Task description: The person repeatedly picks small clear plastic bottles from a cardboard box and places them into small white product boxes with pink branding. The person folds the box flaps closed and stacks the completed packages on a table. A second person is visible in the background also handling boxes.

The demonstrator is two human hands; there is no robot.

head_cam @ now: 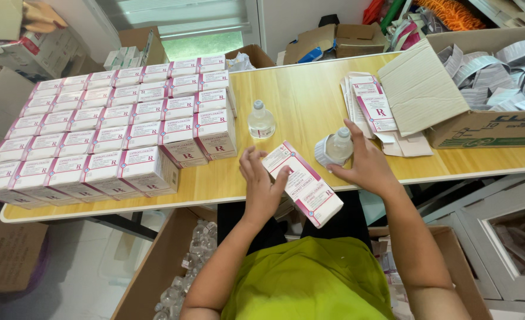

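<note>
Left hand [261,188] gripping a white-and-pink carton [303,184] overhanging the table [301,95] edge. Right hand [366,165] closed round a bottle [338,146] behind the carton. Stacked boxes [111,136] crowding left; spare bottle [261,120] beyond.

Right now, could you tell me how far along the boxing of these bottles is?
Done: rows of closed boxes stacked at the table's left. In hand: left hand holds a carton, right hand a bottle. Left: one bottle standing, flat cartons, more bottles below.
</note>
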